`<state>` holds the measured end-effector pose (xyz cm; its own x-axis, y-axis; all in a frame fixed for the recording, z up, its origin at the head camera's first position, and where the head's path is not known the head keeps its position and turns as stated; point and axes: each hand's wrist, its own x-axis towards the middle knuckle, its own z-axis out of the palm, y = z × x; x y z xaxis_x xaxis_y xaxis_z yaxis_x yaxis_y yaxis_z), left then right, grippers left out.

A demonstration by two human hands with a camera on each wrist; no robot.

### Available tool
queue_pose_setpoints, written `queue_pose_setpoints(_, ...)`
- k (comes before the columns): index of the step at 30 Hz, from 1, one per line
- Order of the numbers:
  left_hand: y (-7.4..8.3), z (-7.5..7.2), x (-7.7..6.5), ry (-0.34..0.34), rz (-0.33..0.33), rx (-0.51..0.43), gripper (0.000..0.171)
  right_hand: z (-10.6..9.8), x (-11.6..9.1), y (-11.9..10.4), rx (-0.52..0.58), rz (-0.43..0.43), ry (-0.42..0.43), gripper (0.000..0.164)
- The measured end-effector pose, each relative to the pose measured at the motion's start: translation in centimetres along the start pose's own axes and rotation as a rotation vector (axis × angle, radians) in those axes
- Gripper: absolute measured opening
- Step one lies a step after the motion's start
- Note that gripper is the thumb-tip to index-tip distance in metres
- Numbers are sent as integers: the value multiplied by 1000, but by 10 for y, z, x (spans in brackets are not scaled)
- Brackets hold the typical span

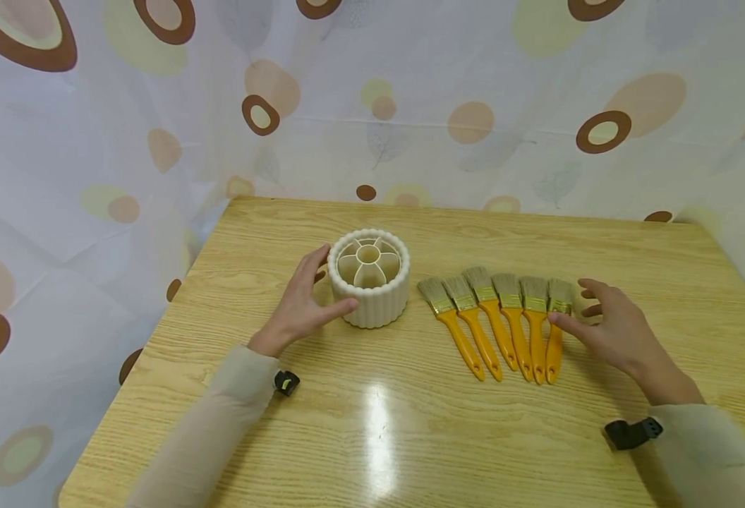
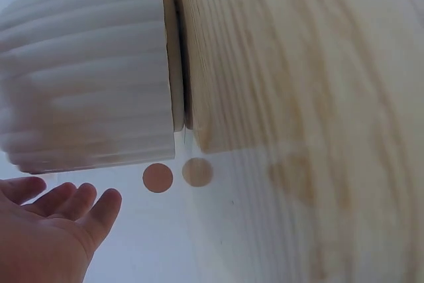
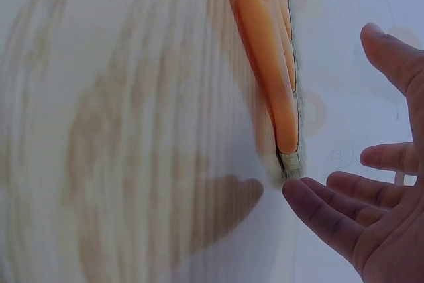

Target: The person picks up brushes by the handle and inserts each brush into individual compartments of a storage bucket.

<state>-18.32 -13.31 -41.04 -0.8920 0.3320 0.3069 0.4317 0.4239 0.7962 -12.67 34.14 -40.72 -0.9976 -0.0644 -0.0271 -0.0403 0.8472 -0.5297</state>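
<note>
A cream ribbed round holder [image 1: 375, 307] stands upright on the table, its top split into petal-shaped compartments round a central ring. My left hand [image 1: 299, 303] is spread at the holder's left side, thumb in front and fingers behind; in the left wrist view its fingers [image 2: 99, 213] are extended beside the ribbed wall, and contact is unclear. Several flat paintbrushes [image 1: 511, 310] with orange handles lie fanned to the holder's right, bristles pointing away from me. Beside the rightmost paintbrush [image 1: 555, 346] is my right hand [image 1: 620, 331], fingers apart and gripping nothing.
A light wood-grain table [image 1: 322, 437] carries everything, its back edge meeting a patterned curtain [image 1: 410, 106] that also hangs along the left. Dark straps with small devices [image 1: 633, 432] sit at both sleeve cuffs.
</note>
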Motion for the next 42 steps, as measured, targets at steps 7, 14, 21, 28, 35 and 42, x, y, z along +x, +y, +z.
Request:
queue_pose_setpoints(7,0,3,0,2,-26,-51,99,4,2,2,-5,-7,-13,90)
queue_pose_setpoints(14,2,5,0,12,-60,-104,100,7,3,0,-12,-7,-24,86)
queue_pose_setpoints(21,3,7,1,25,-89,-139,99,7,4,-4,-26,-10,-33,84)
queue_pose_setpoints(28,8,11,2,31,-107,-171,98,7,5,-5,-24,0,-55,82)
queue_pose_setpoints(35,38,5,-2,20,-128,-217,93,7,5,-6,-20,6,-57,81)
queue_pose_setpoints(42,40,5,-2,26,-121,-241,92,9,7,-4,-25,16,-47,81)
